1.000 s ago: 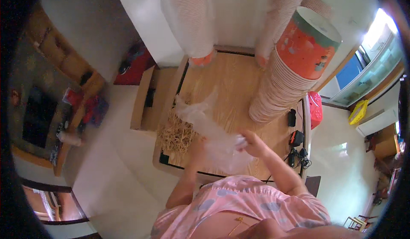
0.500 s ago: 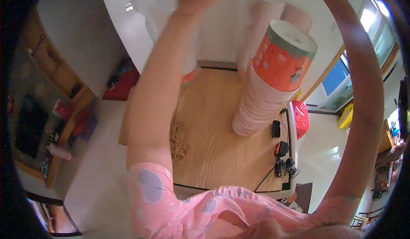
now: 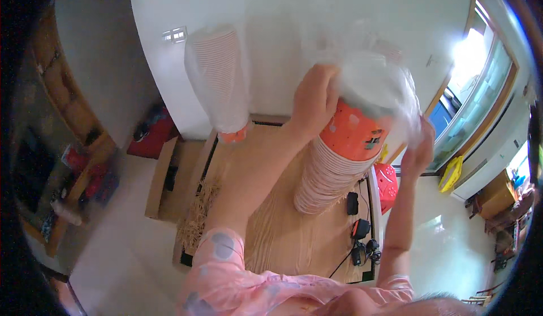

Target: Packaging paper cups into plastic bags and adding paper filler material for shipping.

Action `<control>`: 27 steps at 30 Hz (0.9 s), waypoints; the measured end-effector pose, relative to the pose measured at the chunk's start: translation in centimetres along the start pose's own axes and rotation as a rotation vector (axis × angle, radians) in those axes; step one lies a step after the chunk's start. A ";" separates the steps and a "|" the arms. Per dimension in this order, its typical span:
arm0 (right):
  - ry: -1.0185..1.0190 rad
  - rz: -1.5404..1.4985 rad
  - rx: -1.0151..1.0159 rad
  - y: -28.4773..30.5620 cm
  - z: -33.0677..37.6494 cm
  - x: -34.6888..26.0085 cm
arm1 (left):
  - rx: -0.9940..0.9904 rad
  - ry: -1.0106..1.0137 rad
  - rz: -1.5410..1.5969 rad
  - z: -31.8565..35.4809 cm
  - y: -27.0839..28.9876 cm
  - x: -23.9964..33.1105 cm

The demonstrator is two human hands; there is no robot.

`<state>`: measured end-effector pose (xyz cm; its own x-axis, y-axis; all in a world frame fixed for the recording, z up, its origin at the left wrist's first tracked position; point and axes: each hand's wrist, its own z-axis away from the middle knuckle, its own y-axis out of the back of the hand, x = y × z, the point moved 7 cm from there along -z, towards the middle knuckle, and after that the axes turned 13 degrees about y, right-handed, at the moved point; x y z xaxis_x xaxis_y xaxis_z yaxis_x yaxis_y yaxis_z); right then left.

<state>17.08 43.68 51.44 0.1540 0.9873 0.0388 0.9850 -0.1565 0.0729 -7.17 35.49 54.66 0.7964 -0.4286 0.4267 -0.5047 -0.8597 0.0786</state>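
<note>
A tall stack of nested, upside-down orange paper buckets (image 3: 355, 129) with pale ridged rims stands on the wood-grain table (image 3: 271, 225). Clear plastic bag film (image 3: 367, 76) lies over the top of the stack, bunched and blurred on its right side. My left hand (image 3: 317, 98) is closed on the film at the stack's upper left, its fingertips partly hidden. On the right side, my right hand (image 3: 419, 149) grips the film's hanging edge. Further back on the left is another stack of buckets (image 3: 218, 81), wrapped in plastic.
Black power adapters (image 3: 360, 228) with cords lie along the table's right edge. Shredded straw-coloured strips (image 3: 198, 211) are heaped at its left side, beside an opened cardboard box (image 3: 158, 186). A red plastic basket (image 3: 386, 187) stands beyond the right edge.
Both hands have come down from above the stack to its two sides. Plastic film now covers the bare top bucket. The wrapped stack at the left is no longer behind my arm.
</note>
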 end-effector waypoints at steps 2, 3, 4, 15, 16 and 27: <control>-0.041 0.006 0.103 0.8 3.4 -1.5 | 0.020 -0.083 0.028 2.7 -0.1 -0.5; 0.037 0.059 0.035 0.9 4.7 -2.7 | 0.033 -0.153 0.039 4.2 0.2 -0.8; 0.119 0.126 -0.039 1.0 5.8 -3.5 | 0.034 -0.159 0.054 5.4 0.1 -1.3; -0.324 0.203 0.062 -1.4 14.4 2.7 | -0.025 0.010 -0.096 7.0 -1.0 -6.8; -0.410 0.168 0.011 -1.1 15.3 3.8 | -0.019 -0.007 -0.092 7.1 -1.3 -6.6; -0.510 0.197 -0.284 -3.0 25.5 3.0 | -0.219 0.116 -0.357 21.7 -0.4 -12.8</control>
<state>16.57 47.80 25.92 0.4181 0.8168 -0.3975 0.8856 -0.2692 0.3785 -9.98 35.27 29.65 0.8974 -0.0698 0.4356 -0.2729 -0.8637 0.4238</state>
